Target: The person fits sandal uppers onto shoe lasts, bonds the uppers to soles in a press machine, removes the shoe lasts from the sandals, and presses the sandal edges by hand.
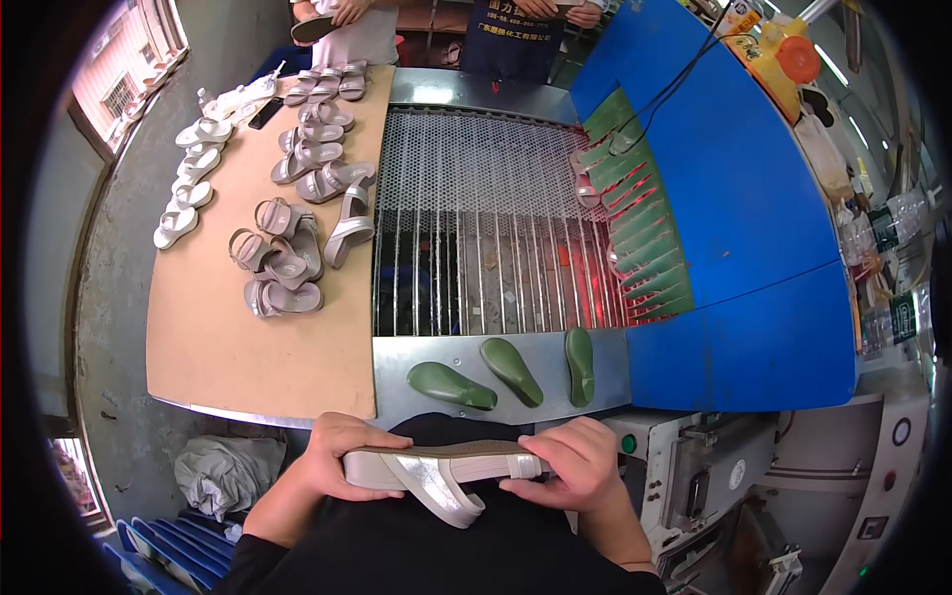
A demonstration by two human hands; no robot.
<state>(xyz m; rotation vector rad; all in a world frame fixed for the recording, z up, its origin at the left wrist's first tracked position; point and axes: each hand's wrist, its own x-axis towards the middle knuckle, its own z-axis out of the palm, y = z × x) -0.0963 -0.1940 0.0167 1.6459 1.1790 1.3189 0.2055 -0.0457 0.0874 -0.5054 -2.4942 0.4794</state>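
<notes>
A tan-topped table (218, 347) stands beside a metal mesh conveyor (476, 159) and a blue machine panel (754, 248), with two people across from the wearer. Over the wearer's lap, the left hand (354, 456) grips one end of a silvery sandal (436, 472) and the right hand (580, 464) pinches its other end. Three green shoe lasts (512, 372) lie on the metal ledge (397, 359) just beyond, while more sandals (283, 258) crowd the table.

There are three green lasts (511, 372), one black phone (266, 113), two co-workers (359, 38) and over ten grey sandals (426, 470).
</notes>
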